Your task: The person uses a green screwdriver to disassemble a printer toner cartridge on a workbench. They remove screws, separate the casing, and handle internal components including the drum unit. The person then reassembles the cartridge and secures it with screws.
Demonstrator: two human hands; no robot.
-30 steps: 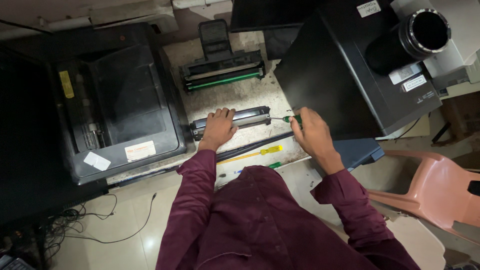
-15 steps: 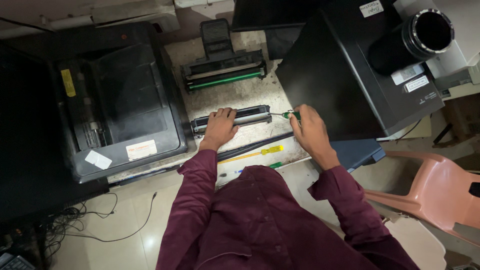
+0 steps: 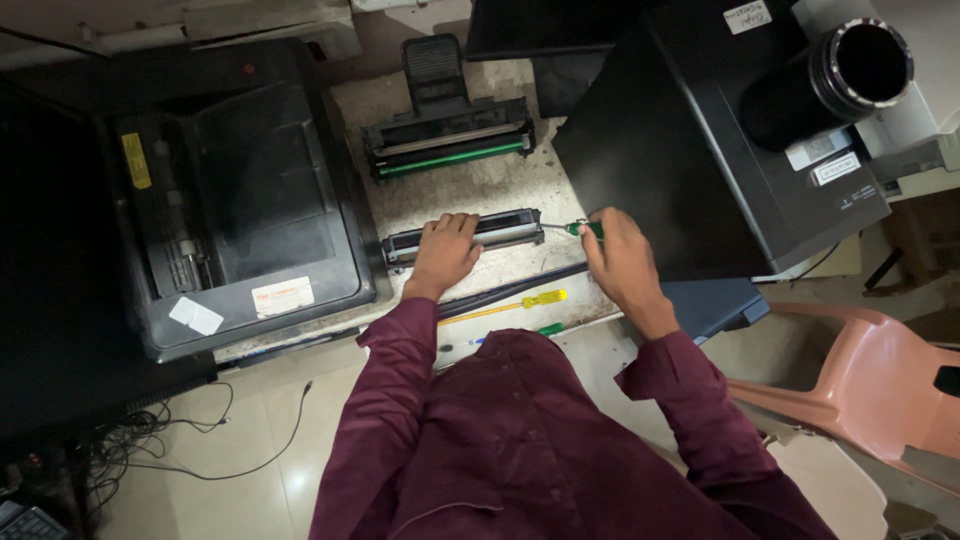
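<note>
Fingers (image 3: 455,228) of the left hand (image 3: 445,255) are being spread flat over the cartridge (image 3: 500,228), pressing down on its left half rather than gripping it. Over on the other side, the right hand's (image 3: 622,262) fingers are being kept curled tight around a green-handled screwdriver (image 3: 583,229), whose thin shaft is being pointed left at the cartridge's right end; whether the tip is touching cannot be told. That cartridge, long, black and silver, is being held lying crosswise on the worn grey bench (image 3: 480,185), right in front of the person in the maroon sleeves.

Just beyond it, further up the bench, a second unit with a green roller (image 3: 450,145) is being left apart, its black handle pointing away. Nearer the person, a long black strip (image 3: 520,288) is lying at a slant, and beside it a yellow-handled screwdriver (image 3: 525,303) and another green tool (image 3: 550,328), part hidden by the body.

Left of the bench, a black printer (image 3: 240,200) is being left with its lid open, stickers showing on its front edge. To the right, a big black machine (image 3: 720,150) is being crowded right up against the right hand, with a dark tube (image 3: 830,80) resting on top. A pink plastic chair (image 3: 870,380) is standing at the lower right, and loose cables (image 3: 170,440) are trailing over the floor at the lower left.
</note>
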